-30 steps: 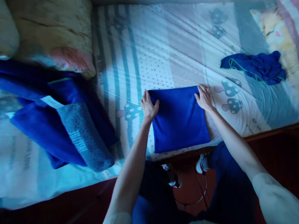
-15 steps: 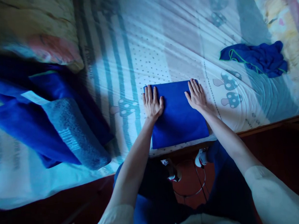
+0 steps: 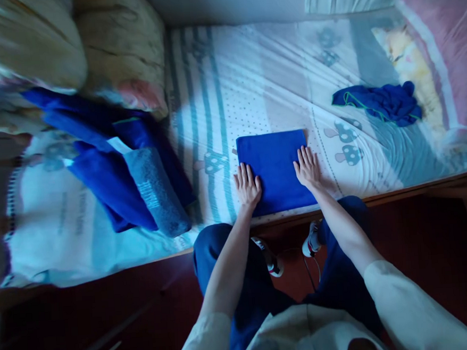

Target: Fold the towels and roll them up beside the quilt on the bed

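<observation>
A blue cloth (image 3: 277, 172), folded into a flat square like a towel, lies near the front edge of the bed. My left hand (image 3: 248, 185) rests flat along its left side, fingers apart and pointing away from me. On its right side my right hand (image 3: 307, 167) lies with fingers spread, partly over the cloth's edge. Neither hand grips anything. Farther right is a crumpled blue cloth (image 3: 380, 103) with green edging. To the left, a rolled grey-blue towel (image 3: 154, 191) lies on several loosely folded blue cloths (image 3: 110, 189).
The bed sheet (image 3: 248, 99) has stripes and mushroom prints. Cushions (image 3: 125, 54) are piled at the back left. At the right are a pink pillow (image 3: 444, 48) and a cat-shaped cushion (image 3: 414, 71). The bed's wooden edge (image 3: 410, 190) runs just before my legs.
Both hands have slid over the folded cloth toward me, from its far corners to its middle sides. The view has tilted up, showing more of the bed and the pillows.
</observation>
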A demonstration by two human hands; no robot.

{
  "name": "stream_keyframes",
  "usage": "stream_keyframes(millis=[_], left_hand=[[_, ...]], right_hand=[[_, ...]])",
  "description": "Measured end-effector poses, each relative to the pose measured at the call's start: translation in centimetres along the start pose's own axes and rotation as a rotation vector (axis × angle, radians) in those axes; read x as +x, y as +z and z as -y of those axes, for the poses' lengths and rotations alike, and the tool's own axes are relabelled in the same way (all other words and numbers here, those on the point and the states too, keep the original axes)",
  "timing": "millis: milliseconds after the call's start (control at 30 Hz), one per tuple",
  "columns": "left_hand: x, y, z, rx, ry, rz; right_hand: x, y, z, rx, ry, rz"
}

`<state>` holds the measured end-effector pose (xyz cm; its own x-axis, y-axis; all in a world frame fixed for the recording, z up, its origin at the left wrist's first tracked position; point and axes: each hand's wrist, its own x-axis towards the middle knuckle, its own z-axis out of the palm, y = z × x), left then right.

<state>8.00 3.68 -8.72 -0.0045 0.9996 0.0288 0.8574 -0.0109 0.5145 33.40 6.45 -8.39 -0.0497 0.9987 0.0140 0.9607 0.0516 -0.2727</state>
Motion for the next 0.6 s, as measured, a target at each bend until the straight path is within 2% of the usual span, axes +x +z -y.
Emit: stream_keyframes(millis=[200, 333, 467, 600], left_hand=[[-7.7, -0.2, -0.1, 0.07, -0.021, 0.0], [-11.7, -0.7, 0.2, 0.09, -0.065, 0.011], [-13.5, -1.3, 0.4, 0.0, -0.189, 0.058], [-13.5, -2.0, 0.4, -0.282, -0.344, 0.013]], right_hand=[[-6.4, -0.1, 0.7, -0.005, 0.08, -0.022], [-10.5, 0.1, 1.0, -0.018, 0.138, -0.036], [-13.7, -0.3, 1.2, 0.084, 0.208, -0.069], [-15.3, -1.1, 0.8, 0.285, 0.352, -0.134]])
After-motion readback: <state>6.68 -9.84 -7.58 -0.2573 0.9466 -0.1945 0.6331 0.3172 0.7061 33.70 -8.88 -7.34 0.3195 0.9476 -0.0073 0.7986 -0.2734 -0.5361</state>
